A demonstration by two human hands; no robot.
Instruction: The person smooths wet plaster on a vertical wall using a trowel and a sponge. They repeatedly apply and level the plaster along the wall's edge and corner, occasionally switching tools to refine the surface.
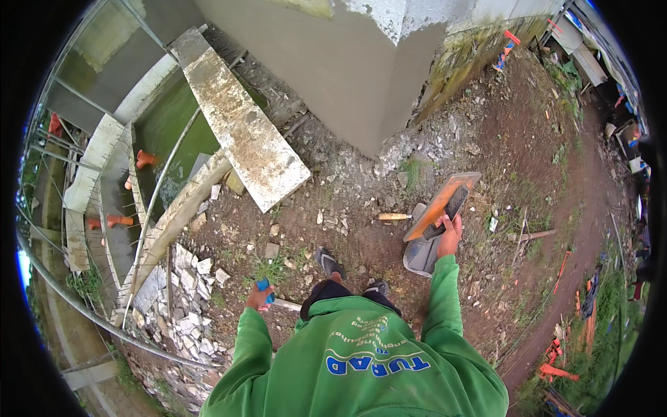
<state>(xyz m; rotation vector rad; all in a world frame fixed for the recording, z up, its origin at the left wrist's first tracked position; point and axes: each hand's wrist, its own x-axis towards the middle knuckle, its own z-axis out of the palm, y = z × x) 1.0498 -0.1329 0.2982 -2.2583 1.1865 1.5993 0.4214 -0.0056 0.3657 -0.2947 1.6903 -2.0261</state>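
Note:
My left hand [257, 300], at the left of my body, is closed round a blue grip [262, 285]. A pale, narrow strip [286, 304] shows beside this hand; whether it belongs to the blue-gripped tool I cannot tell. On the right, my right hand [450, 236] grips a plastering float [439, 207] with an orange-brown board, tilted on edge, and a dark handle. Below the float is a grey tub [420, 258], partly covered by the float and my hand. A wooden-handled trowel [394, 217] lies by the tub, its far end hidden.
Ahead rises a wall corner [379, 104] coated in grey plaster. A dirty plank [240, 118] spans from the green pool [177, 132] toward me. Broken stones [187, 295] lie at the left near a bent metal rail [66, 285]. A wood stick [531, 236] lies right.

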